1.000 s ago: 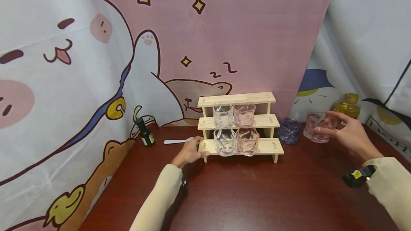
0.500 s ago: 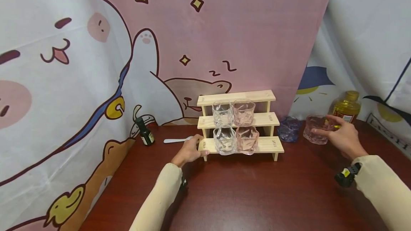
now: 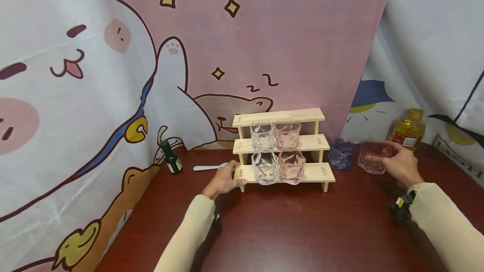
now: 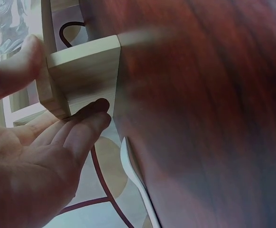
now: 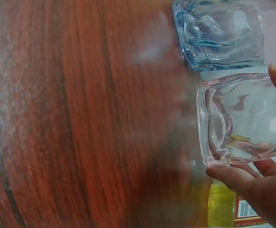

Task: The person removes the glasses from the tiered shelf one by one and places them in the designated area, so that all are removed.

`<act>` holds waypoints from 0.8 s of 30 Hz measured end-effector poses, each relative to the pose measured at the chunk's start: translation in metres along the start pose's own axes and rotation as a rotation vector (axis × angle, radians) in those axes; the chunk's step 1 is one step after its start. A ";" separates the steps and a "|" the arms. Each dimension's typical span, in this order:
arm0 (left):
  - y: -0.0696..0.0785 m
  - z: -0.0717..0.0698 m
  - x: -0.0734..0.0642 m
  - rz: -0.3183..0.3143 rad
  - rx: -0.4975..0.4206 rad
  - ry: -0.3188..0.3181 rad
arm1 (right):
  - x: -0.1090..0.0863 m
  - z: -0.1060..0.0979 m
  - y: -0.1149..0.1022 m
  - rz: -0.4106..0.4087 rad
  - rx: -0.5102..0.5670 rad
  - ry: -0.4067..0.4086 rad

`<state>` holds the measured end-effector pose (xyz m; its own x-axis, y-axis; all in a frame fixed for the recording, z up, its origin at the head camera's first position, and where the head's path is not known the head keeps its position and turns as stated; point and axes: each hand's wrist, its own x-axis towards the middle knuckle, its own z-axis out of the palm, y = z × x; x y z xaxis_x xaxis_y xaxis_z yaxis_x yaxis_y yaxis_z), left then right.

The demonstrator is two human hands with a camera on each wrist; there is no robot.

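My left hand (image 3: 223, 179) grips the left end of the lowest step of a three-step wooden rack (image 3: 316, 173). In the left wrist view, the thumb lies over the board (image 4: 62, 99) and the fingers reach beneath it. A clear glass (image 3: 264, 168) and a pink glass (image 3: 292, 167) stand on that step. On the middle step are another clear glass (image 3: 262, 135) and pink glass (image 3: 287, 134). At the right, my right hand (image 3: 402, 165) holds a pink wavy-sided glass (image 5: 242, 114) between thumb and fingers. Close beside it is a blue-purple glass (image 3: 340, 154).
Behind my right hand stands a yellow bottle (image 3: 408, 131) with a red label. A small dark green bottle (image 3: 172, 160) is at the back left, and a slim white utensil (image 3: 208, 167) lies near the rack. Printed cloth (image 3: 302, 45) hangs behind the dark red-brown table (image 3: 295, 230).
My right hand has shifted slightly left and lower with the pink glass, uncovering more of the yellow bottle and its label. The left hand keeps its grip on the rack.
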<state>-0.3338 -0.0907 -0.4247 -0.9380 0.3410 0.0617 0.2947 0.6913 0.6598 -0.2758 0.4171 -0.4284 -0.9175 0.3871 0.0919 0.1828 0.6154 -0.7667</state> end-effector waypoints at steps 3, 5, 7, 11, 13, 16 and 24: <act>0.000 0.000 0.000 0.001 0.000 0.003 | 0.001 0.001 -0.001 -0.006 0.007 0.000; 0.000 0.000 0.000 -0.004 0.001 0.003 | 0.002 0.002 -0.001 -0.007 0.015 -0.007; 0.001 0.000 0.000 -0.007 0.000 -0.002 | 0.002 0.002 -0.001 -0.005 0.020 -0.014; 0.001 0.001 0.000 -0.014 0.008 -0.010 | 0.002 0.004 0.001 -0.005 0.019 -0.011; 0.001 0.002 0.000 -0.012 0.013 -0.011 | 0.001 0.005 0.001 -0.006 0.022 -0.005; 0.002 0.002 0.000 -0.002 0.017 -0.011 | 0.002 0.006 0.002 -0.017 0.025 0.008; 0.001 0.001 -0.001 -0.004 0.007 -0.003 | 0.004 0.008 0.001 -0.006 0.038 0.008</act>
<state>-0.3327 -0.0896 -0.4243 -0.9386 0.3401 0.0572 0.2925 0.6969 0.6549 -0.2823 0.4136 -0.4337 -0.9156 0.3892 0.1013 0.1641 0.5915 -0.7895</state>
